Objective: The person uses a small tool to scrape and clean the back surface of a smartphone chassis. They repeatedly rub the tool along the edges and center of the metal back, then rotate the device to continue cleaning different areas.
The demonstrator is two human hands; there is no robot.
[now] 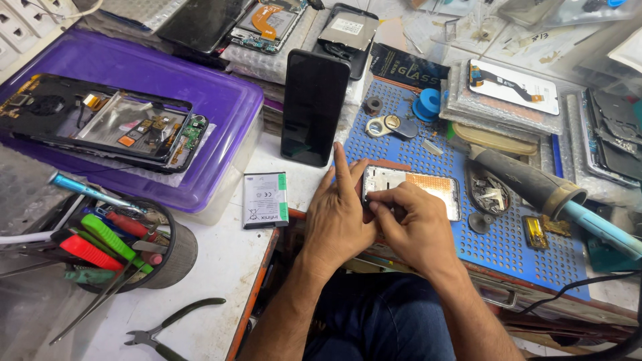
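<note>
Both hands work on an opened phone frame (428, 190) lying on a blue perforated mat (508, 244). The left hand (338, 224) lies flat beside the frame's left end, its fingers (342, 164) stretched out and pointing away. The right hand (414, 224) curls over the frame's near edge, its fingers (384, 196) pressing down on it. Just beyond the left fingers a black phone (314, 107) stands leaning. Left of them a white battery (265, 200) lies on the surface (221, 267). Right of the right fingers rests a hot-air tool (535, 184). Far left stand a purple box (214, 100) and a cup of tools (167, 257), with pliers (167, 327) nearer.
</note>
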